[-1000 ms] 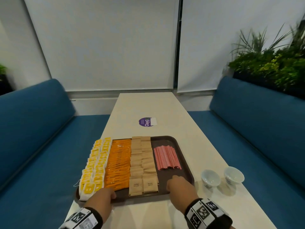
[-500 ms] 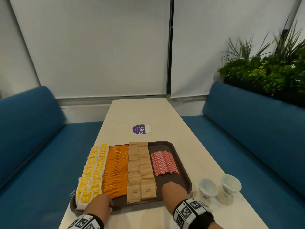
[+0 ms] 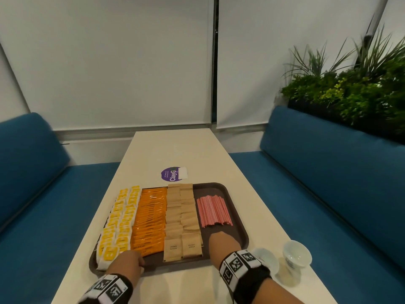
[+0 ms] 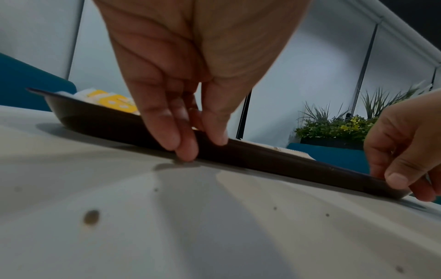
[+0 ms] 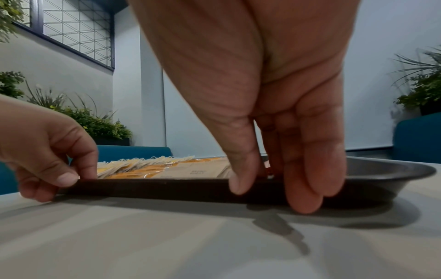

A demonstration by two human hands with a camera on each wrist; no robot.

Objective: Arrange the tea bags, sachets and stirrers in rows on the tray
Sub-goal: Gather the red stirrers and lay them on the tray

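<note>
A brown tray (image 3: 209, 189) lies on the cream table. On it, from left to right, run rows of yellow tea bags (image 3: 122, 218), orange sachets (image 3: 151, 218), brown sugar sachets (image 3: 183, 218) and red-and-white stirrers (image 3: 213, 210). My left hand (image 3: 129, 263) grips the tray's near rim below the tea bags. In the left wrist view the left hand (image 4: 190, 143) has its thumb over the rim of the tray (image 4: 100, 120) and its fingers against the outer wall. My right hand (image 3: 223, 241) holds the near rim below the stirrers. The right wrist view shows the right hand (image 5: 274, 188) pinching the tray (image 5: 155, 186) likewise.
Two small white cups (image 3: 297, 256) stand on the table right of the tray's near corner; my right wrist partly hides one. A purple sticker (image 3: 171, 174) lies just beyond the tray. Blue benches (image 3: 328, 172) flank the table, and plants (image 3: 350, 93) stand at the back right.
With both hands on its near rim, the tray has slid away from me, closing the gap to the purple sticker. The head view has tilted and turned slightly.
</note>
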